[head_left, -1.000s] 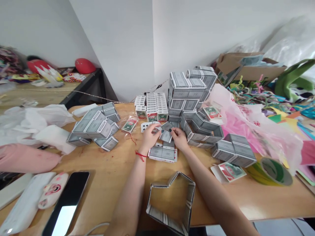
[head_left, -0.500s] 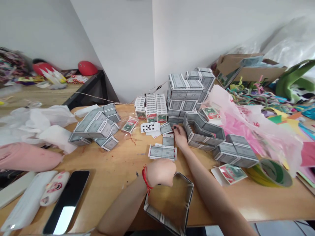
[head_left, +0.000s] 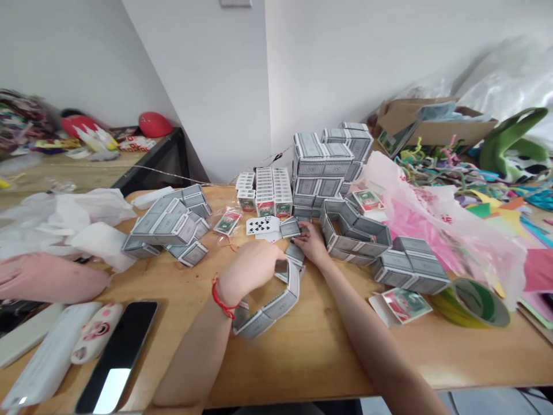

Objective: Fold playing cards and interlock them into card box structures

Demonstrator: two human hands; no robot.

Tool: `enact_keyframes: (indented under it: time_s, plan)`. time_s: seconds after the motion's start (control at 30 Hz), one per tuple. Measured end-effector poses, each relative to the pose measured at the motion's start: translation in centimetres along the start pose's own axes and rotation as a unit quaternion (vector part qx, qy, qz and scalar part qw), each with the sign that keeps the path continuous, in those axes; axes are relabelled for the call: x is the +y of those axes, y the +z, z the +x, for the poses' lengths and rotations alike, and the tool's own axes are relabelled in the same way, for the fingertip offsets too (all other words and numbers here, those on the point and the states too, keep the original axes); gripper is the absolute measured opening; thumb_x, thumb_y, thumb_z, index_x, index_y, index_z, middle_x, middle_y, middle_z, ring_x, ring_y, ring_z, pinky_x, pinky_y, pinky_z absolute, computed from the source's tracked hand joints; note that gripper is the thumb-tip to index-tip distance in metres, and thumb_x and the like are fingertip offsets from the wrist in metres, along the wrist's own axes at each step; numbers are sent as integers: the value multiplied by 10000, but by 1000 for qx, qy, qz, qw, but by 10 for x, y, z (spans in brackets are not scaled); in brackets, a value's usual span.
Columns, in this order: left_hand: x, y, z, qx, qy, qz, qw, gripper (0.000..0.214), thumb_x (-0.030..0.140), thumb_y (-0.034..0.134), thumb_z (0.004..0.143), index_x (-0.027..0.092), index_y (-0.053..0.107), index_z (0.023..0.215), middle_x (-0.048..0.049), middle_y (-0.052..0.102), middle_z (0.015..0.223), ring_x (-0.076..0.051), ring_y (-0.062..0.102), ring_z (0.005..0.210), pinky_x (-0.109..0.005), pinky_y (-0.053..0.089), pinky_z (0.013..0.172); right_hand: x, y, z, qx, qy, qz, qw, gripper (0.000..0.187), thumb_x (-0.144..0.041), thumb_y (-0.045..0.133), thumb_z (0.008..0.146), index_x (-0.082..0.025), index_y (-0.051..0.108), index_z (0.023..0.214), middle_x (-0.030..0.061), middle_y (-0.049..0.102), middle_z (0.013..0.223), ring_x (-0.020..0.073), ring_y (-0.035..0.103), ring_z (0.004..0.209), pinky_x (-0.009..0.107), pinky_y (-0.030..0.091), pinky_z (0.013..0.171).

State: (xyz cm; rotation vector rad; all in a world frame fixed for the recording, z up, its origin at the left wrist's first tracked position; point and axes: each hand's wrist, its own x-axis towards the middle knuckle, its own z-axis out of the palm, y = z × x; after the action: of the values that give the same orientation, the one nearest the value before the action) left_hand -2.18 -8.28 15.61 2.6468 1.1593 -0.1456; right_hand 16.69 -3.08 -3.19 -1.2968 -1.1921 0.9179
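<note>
A cluttered wooden table stands against a white corner wall. At its left edge a dark phone lies face up below crumpled white plastic bags, with a heap of grey card blocks further in. At centre, the left hand, a red string at its wrist, is closed around the upper end of a card strip. The strip trails from the hand toward the person and lies bent on the tabletop. Just to the right, the right hand rests with its fingers curled down onto a loose card, near the strip's top; whether it pinches that card cannot be told. A nine of spades lies face up beyond the left hand, before rows of boxed decks and a tall stack of card blocks. A hexagonal card frame crowds the right hand's far side. Further right are a pink plastic bag, an opened card pack and a green tape roll. The strip is made of grey-backed playing cards joined edge to edge in folded segments, and it kinks at each joint.
</note>
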Motion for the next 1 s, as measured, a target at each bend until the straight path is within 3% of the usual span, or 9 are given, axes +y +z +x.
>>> enact_keyframes:
  time_s: [0.13,0.3,0.57,0.83,1.0]
  plan:
    - [-29,-7,3,68,-97,40,992,302,83,440,712,223,696,791,-88,673,744,-224,623,731,-297,428,657,-1,-1,-2,-9,-11,3,1000,458,-131,569,626,-229,480,1065,57,535,1068,121,581,739,304,530,683]
    - [-60,-3,16,64,-203,98,972,314,92,426,718,180,697,848,-149,678,819,-277,639,778,-343,459,659,-6,-1,-3,-6,-53,-27,998,374,-96,509,649,-219,527,1001,50,491,1043,110,576,732,308,528,709]
    - [-82,1,34,73,-274,116,952,317,95,420,729,100,681,909,-222,663,893,-340,627,883,-423,478,703,-21,-5,-6,-54,-97,-72,991,388,-53,436,657,-211,539,995,59,453,1074,98,568,726,299,516,720]
    - [-99,6,40,85,-280,108,950,323,89,393,751,102,679,900,-205,657,877,-334,622,871,-428,476,705,-21,-4,-6,-64,-103,-59,991,385,-62,452,660,-223,547,996,62,458,1113,92,573,691,299,518,686]
    - [-76,18,36,210,-141,85,964,301,125,447,763,186,673,952,-144,580,1081,-287,504,1060,-419,404,892,-26,-3,-5,-52,-96,-8,994,341,-102,503,680,-226,541,995,69,445,1158,105,609,717,312,531,691]
